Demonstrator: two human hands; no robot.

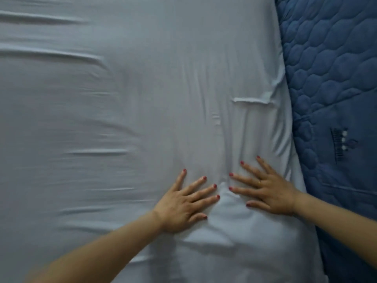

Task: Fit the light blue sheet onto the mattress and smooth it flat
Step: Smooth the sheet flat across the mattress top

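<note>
The light blue cotton sheet (122, 99) covers most of the dark blue quilted mattress (330, 68), bare at three o'clock. The left hand (183, 203) and right hand (267, 186) press flat at five o'clock, fingers spread, beside soft wrinkles.

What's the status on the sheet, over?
Left hand and right hand flat, fingers spread. Light blue sheet on, wrinkles remain. Nothing in the way.

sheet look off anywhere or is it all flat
Not flat yet. The light blue sheet has a raised fold near its right edge, beside the exposed quilted mattress, and long creases at far left. Both hands press flat.
</note>
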